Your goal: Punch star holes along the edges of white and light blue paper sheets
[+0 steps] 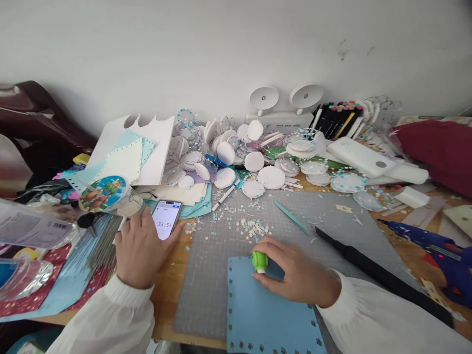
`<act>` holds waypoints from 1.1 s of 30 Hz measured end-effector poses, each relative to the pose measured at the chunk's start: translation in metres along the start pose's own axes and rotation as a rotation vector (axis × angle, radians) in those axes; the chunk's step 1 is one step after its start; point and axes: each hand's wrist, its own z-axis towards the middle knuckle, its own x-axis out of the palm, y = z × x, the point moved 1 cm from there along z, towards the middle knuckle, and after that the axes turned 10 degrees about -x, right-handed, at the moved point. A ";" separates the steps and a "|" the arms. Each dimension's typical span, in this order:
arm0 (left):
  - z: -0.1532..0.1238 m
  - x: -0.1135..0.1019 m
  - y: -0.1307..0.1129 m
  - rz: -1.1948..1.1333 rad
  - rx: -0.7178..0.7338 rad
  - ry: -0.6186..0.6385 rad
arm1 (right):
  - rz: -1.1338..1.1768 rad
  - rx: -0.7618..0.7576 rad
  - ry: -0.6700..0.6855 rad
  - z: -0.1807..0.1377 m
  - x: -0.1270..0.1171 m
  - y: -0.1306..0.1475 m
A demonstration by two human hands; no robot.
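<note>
My right hand (295, 273) is closed around a small green and white punch tool (260, 261), which rests on a blue paper sheet (265, 314) with punched shapes along its edges. The sheet lies on a grey cutting mat (206, 275). My left hand (138, 248) lies on the table to the left, knuckles up, its fingers curled over the edge of a phone (166, 219) that shows a timer. Whether those fingers grip anything is hidden. Both arms wear white sleeves.
Several white foam discs (254, 162) pile up behind the mat, with paper bits (250, 226) scattered on it. A black ruler (372, 273) and a blue glue gun (438, 246) lie at right. Marker pens (339, 120), white card (147, 142) and blue paper stacks (73, 275) crowd the rest.
</note>
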 end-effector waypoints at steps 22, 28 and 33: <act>-0.038 0.005 -0.099 -1.142 0.563 0.770 | 0.202 0.187 -0.283 0.003 -0.030 -0.013; -0.041 0.007 -0.099 -1.130 0.595 0.749 | 0.235 0.214 -0.264 0.001 -0.029 -0.012; -0.042 0.009 -0.099 -1.102 0.633 0.732 | 0.235 0.227 -0.232 0.003 -0.029 -0.013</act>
